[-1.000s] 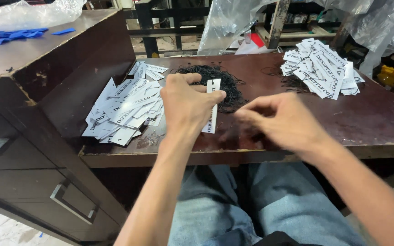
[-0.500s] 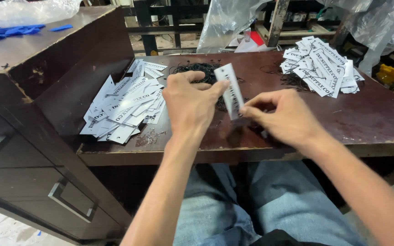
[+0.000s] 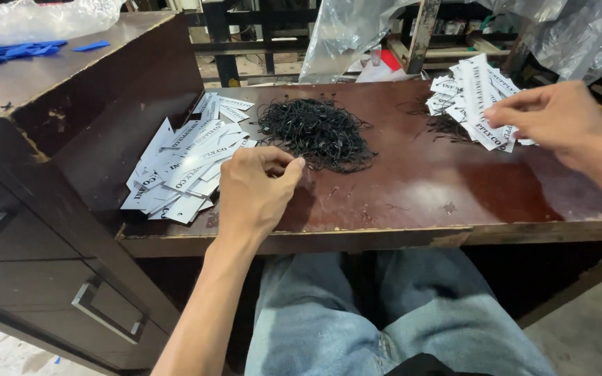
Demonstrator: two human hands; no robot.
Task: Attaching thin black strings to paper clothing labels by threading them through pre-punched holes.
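On the brown desk point(image 3: 412, 202), left hand point(image 3: 256, 191) pinching at black strings point(image 3: 318, 132) — grip unclear, right hand point(image 3: 559, 115) placing tag point(image 3: 485, 104).

Dark reddish-brown tabletop point(image 3: 412, 202), worn front edge. On it: heap of white printed tags point(image 3: 182, 167) at left, tangle of black strings point(image 3: 318, 132) mid, 2nd tag pile point(image 3: 472, 94) far right.

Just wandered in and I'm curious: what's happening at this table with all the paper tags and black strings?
A seated person works at a dark wooden table. The left hand pinches at the edge of a heap of black string loops, beside a pile of white paper tags. The right hand reaches over a second tag pile at the far right, which has strings showing beneath it; whether it holds a tag I cannot tell.
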